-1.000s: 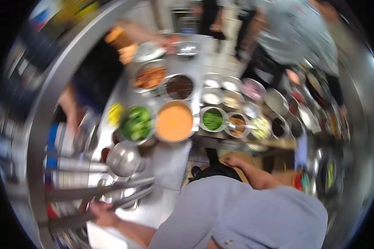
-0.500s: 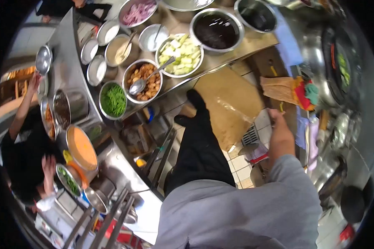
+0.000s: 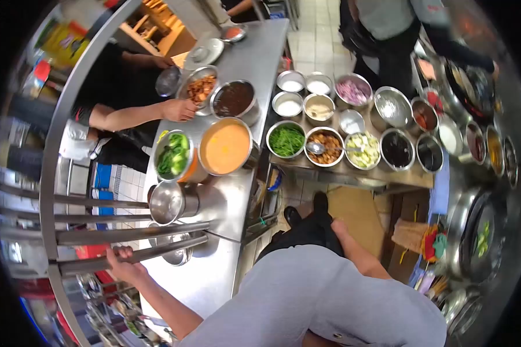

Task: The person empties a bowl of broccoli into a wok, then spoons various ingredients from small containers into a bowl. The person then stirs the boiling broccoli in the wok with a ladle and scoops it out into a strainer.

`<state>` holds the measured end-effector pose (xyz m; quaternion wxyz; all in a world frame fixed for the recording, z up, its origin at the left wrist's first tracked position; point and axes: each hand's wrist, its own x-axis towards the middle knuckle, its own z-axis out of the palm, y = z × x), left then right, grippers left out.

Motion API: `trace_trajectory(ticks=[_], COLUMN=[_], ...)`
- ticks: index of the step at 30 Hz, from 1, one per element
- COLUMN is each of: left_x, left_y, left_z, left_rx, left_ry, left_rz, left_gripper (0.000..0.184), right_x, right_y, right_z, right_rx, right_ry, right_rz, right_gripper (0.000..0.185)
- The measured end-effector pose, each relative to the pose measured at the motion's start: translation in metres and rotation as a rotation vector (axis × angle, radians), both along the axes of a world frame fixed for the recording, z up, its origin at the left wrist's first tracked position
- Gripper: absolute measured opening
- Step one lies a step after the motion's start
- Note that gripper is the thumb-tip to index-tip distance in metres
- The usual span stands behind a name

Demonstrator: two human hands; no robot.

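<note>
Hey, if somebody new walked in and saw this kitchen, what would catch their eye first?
Probably the wide pot of bright orange liquid on the left steel counter. Next, the cluster of metal bowls in the middle, with chopped greens, pink-purple slices and brown chunks with a spoon resting in them. Then, at lower left, the wearer's left hand on a metal rail.

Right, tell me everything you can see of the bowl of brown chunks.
It is a round, open bowl with a shiny, metal-looking rim, upright near the counter's edge. Glossy brown chunks fill much of it. A metal-looking spoon lies on them, its handle reaching over the rim toward the pale green cubes. It sits between those and the shredded greens. No hand touches it; its depth is hidden.
</note>
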<state>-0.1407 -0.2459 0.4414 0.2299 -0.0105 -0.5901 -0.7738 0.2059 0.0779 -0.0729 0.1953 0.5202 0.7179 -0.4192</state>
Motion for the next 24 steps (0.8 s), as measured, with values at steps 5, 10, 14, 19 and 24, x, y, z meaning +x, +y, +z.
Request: trace_trajectory(ticks=[5,10,14,19,24], left_x=[-0.007,-0.006,-0.006,-0.007,-0.006], left_y=[-0.011,-0.006,-0.005,-0.007,-0.003], left_z=[-0.013,-0.016,-0.015,-0.021,-0.018], left_rx=[0.01,-0.031,-0.037,-0.006,-0.239], left_ry=[0.046,0.107,0.082,0.156,0.162], left_rz=[-0.056,-0.048,-0.037,-0.061,0.104], left_gripper=[0.011,0.01,0.011,0.015,0.014], right_x=[-0.056,0.017,0.033,0.006,0.02], right_y=[0.057,0.119,0.102,0.051,0.029], right_z=[0.148,0.045,0.065,0.084,0.084], right_rx=[-0.452,0.061,-0.465,-0.376,-0.4], right_ry=[0.326,0.132,0.052,0.121,0.204], right_rz=[-0.225,0.216,-0.438,-0.249,-0.235], right_gripper=[0.029,0.022,0.016,0.02,0.027])
